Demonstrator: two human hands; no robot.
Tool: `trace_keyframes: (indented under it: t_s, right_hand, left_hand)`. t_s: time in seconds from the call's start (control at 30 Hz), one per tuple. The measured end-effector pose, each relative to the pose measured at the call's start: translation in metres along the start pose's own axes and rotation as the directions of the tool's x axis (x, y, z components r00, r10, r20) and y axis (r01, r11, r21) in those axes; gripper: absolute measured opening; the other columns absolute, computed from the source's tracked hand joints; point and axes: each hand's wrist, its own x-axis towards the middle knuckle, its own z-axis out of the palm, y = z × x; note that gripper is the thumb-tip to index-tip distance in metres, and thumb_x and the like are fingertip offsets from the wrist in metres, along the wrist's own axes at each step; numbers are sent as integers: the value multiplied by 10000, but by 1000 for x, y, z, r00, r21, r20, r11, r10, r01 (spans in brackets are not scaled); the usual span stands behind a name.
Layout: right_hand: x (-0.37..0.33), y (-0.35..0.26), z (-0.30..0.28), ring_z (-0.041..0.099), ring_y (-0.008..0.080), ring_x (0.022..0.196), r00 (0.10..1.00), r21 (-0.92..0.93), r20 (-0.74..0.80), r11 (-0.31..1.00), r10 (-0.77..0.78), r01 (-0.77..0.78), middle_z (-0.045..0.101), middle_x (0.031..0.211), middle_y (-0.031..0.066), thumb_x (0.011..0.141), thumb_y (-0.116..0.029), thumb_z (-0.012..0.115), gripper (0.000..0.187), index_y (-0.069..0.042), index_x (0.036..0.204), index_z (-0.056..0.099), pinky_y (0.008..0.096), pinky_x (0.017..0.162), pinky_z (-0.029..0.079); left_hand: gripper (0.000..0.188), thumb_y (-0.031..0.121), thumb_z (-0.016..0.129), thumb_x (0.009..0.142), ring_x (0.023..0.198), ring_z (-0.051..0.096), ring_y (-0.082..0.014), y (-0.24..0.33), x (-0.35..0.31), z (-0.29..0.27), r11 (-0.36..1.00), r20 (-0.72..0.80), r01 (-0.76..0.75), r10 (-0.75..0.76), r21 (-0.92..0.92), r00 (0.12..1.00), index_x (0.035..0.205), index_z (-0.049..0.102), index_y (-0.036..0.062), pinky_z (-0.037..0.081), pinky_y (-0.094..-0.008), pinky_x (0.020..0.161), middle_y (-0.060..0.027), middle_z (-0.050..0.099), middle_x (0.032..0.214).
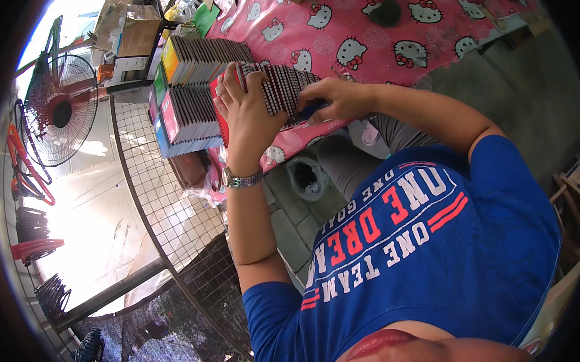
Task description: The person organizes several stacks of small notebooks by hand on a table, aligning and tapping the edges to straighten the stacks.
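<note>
A row of spiral-bound notebooks [279, 85] with red covers stands at the edge of the table, its wire spines facing up. My left hand [243, 109], with a metal watch on the wrist, is spread across the near-left end and grips the row, fingers over the red cover and thumb on the spines. At the other end my right hand [334, 98] has its fingers bent round the last notebooks, by a dark blue patch; its fingertips are partly hidden. To the left stand more spiral notebooks, a yellow-covered stack [203, 59] and a pink-covered stack [188, 114].
A pink tablecloth [355, 25] with cartoon cat faces covers the table. A standing fan [61, 112] and a wire mesh panel [155, 166] are on the left. Cardboard boxes [138, 36] sit behind. Below the table edge is a bag-lined bin [307, 179].
</note>
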Motion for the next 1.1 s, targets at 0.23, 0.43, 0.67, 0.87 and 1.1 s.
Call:
trace_keyframes:
  t_s: [0.23,0.43,0.67,0.87,1.1]
  right_hand:
    - [-11,-6,1,586,309,989,988,-82,41,986,150,-146,600,1015,114,795,-215,714,329,-50,1068,631,371,904,435]
    - [-7,-10,-5,580,284,1019,1000,-291,-7,957,-19,16,607,1032,90,793,-216,712,314,-76,1068,651,395,956,393]
    - [-2,-8,-10,591,290,1003,876,109,274,892,398,-439,615,1029,102,808,-234,710,322,-78,1084,658,391,930,420]
    - [-13,0,-4,622,313,953,994,-349,-46,934,-100,78,635,975,131,783,-267,734,365,-80,1087,655,381,837,472]
    - [-5,0,-8,610,319,968,892,248,248,866,377,-435,618,984,133,802,-198,718,300,-34,1045,652,364,856,472]
  left_hand:
    - [693,144,787,564,1365,229,-501,-3,0,2,1000,-17,-23,22,-13,1000,1194,499,148,226,-622,1094,-220,265,1457]
    - [695,150,797,560,1367,228,-496,-2,0,1,1000,-20,-15,15,-14,1000,1192,507,154,230,-617,1095,-221,269,1457]
    - [710,164,798,574,1358,249,-463,-1,0,-1,999,9,-11,11,33,1000,1217,498,167,243,-539,1104,-216,246,1466]
    - [701,147,805,578,1361,244,-463,1,0,-2,999,24,0,-1,36,1000,1209,499,164,244,-541,1105,-212,243,1468]
    - [690,159,806,585,1363,239,-464,1,1,-2,999,28,-9,8,46,1000,1204,500,164,244,-543,1105,-207,237,1472]
